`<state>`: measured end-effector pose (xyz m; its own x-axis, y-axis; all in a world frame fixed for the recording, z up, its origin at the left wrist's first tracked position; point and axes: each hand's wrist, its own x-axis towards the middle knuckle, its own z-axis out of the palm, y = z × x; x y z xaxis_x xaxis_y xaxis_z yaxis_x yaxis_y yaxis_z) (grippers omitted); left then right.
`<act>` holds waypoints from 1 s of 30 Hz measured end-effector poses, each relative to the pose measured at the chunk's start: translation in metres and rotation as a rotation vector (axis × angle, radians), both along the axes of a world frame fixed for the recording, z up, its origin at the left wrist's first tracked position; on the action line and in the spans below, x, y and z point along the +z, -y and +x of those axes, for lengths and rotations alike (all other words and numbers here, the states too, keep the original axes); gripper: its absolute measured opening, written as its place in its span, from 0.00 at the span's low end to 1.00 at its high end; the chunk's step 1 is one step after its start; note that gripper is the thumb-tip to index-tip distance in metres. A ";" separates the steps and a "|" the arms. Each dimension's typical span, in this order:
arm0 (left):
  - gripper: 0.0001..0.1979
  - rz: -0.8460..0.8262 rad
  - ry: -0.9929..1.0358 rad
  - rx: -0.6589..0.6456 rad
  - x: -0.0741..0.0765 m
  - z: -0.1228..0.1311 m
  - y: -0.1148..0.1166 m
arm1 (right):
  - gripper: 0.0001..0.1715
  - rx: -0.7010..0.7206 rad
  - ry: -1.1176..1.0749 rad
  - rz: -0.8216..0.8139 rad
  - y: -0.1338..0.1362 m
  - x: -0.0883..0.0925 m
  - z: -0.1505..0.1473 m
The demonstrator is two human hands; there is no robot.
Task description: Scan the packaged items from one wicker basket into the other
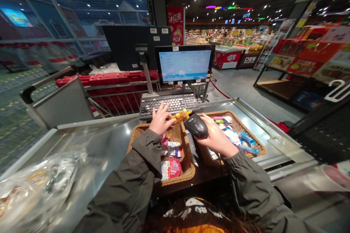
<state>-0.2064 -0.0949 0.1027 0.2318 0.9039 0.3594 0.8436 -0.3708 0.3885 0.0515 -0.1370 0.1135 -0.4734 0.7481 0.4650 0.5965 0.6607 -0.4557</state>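
Observation:
Between the thumb and finger of my left hand is a small yellow-orange packaged item; its exact kind is unclear. The other fingers of that hand spread over the keyboard. My right hand grips a black barcode scanner, whose head points at the yellow item. Below my left wrist, a wicker basket holds several small packages, among them a round pink-lidded tub. Under my right hand, a second wicker basket contains mixed small goods, including blue items.
A lit monitor stands behind the keyboard, beside the dark back of another screen. Clear plastic bags with goods lie on the metal counter at left. A shopping cart is beyond the counter.

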 end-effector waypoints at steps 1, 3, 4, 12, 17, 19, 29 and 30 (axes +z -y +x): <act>0.11 -0.009 0.000 -0.001 0.000 0.000 0.000 | 0.32 0.004 0.000 -0.002 0.000 0.000 0.000; 0.11 -0.025 0.005 -0.002 -0.001 -0.001 0.000 | 0.32 0.010 0.001 -0.005 0.000 0.000 0.000; 0.11 -0.033 0.008 -0.003 -0.001 -0.001 0.000 | 0.32 0.011 0.002 -0.008 0.001 0.001 0.001; 0.10 -0.069 0.021 0.011 0.002 0.000 0.000 | 0.36 -0.005 0.006 -0.030 0.004 0.001 0.002; 0.10 -0.062 0.025 0.005 0.000 0.000 -0.001 | 0.33 -0.007 -0.007 -0.014 0.007 0.002 0.005; 0.10 -0.063 0.031 0.005 0.000 0.000 0.000 | 0.31 -0.010 -0.015 0.000 0.007 0.002 0.007; 0.12 -0.110 0.004 0.025 -0.011 -0.017 0.008 | 0.31 -0.002 -0.049 0.022 0.008 0.004 0.003; 0.11 -0.121 -0.003 0.027 -0.014 -0.020 0.010 | 0.31 -0.001 -0.049 0.018 0.008 0.003 0.002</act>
<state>-0.2259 -0.1048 0.0891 0.2075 0.9466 0.2467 0.8541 -0.2982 0.4261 0.0533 -0.1455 0.1169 -0.4491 0.7399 0.5009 0.5743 0.6685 -0.4725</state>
